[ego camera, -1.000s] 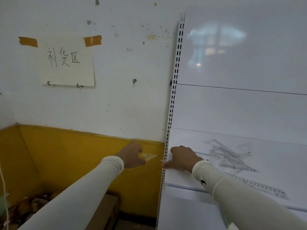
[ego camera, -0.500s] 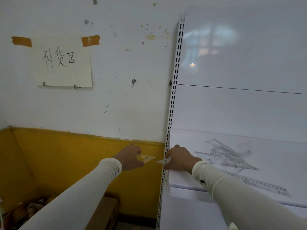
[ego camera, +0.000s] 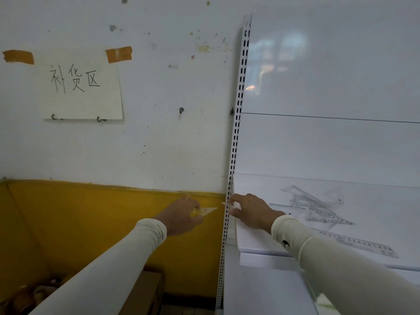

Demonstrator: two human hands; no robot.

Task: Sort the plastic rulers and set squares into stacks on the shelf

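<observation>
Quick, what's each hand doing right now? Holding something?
Left hand: fingers pinch a clear set square, held in front of the yellow wall.
Right hand: fingers pinch another small clear piece at the shelf's left edge.

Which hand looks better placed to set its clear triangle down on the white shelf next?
Right. The right hand already holds its small set square at the shelf's left edge; the left hand is off it.

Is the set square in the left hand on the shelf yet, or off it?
Off it. The left hand pinches the set square in the air, in front of the yellow wall, left of the shelf and its slotted upright.
</observation>
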